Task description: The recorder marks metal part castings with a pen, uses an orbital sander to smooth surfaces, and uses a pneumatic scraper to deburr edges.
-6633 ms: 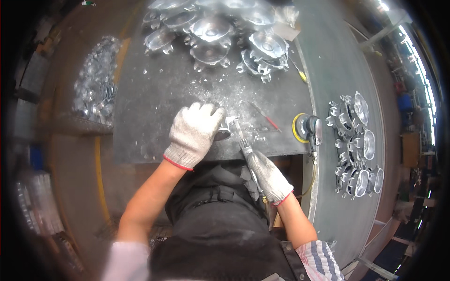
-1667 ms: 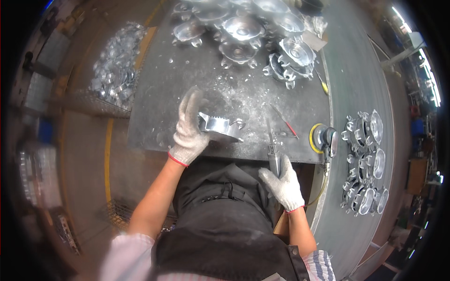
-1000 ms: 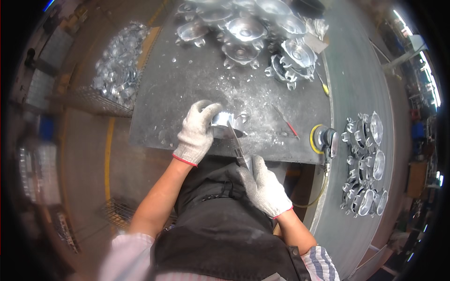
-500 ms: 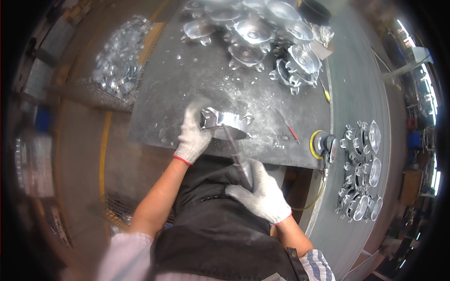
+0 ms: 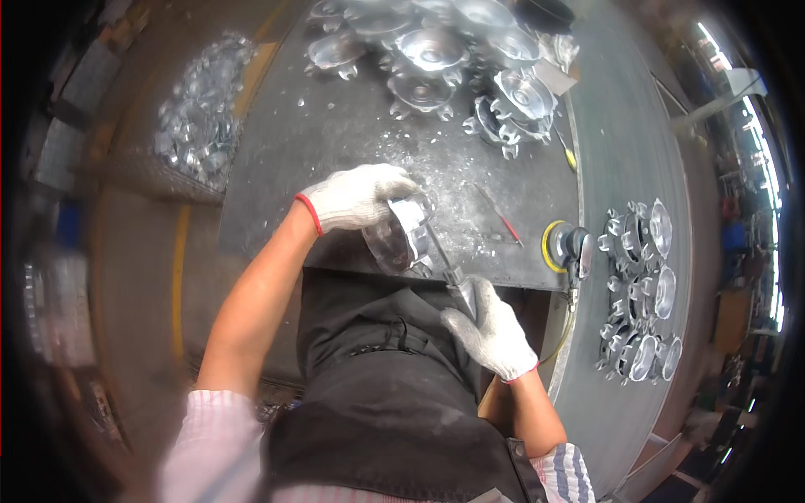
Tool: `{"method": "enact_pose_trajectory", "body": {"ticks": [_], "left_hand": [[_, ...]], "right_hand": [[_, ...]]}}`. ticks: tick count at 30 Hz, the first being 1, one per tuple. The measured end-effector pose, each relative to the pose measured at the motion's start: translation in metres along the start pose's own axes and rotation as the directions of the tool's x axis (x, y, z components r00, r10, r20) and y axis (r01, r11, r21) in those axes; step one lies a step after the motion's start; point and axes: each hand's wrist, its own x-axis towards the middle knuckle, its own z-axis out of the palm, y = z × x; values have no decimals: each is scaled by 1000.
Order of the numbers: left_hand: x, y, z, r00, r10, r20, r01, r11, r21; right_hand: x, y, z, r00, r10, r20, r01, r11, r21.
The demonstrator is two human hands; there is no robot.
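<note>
My left hand (image 5: 359,198), in a white knit glove with a red cuff, grips the rim of a shiny round metal casting (image 5: 387,243). The casting is tilted on its side near the table's front edge, and the glove hides part of its top. In my gloved right hand (image 5: 496,337) is a file-like tool (image 5: 454,275) with a long thin metal shaft and a grey handle. Its shaft slants up and left, its tip at the casting's right edge. Whether the tip touches the metal I cannot tell.
Several similar castings (image 5: 432,50) crowd the far end of the dark table (image 5: 281,159). A red-handled tool (image 5: 510,230), a yellow-handled tool (image 5: 571,159) and a round sander (image 5: 563,246) lie to the right. More castings (image 5: 661,289) line the green surface beyond. Scrap metal pieces (image 5: 201,117) fill a bin at left.
My left hand has moved up and over the casting, turning it from lying level to tilted on its side. My right hand has shifted slightly right with the tool.
</note>
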Motion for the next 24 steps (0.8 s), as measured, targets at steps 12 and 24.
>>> {"method": "enact_pose_trajectory", "body": {"ticks": [12, 24], "left_hand": [[-3, 1, 0, 999, -21, 36, 24, 996, -92], [-8, -7, 1, 999, -39, 5, 39, 956, -290]], "right_hand": [[16, 4, 23, 992, -121, -24, 120, 991, -56], [14, -9, 24, 997, -64, -40, 65, 998, 13]]}}
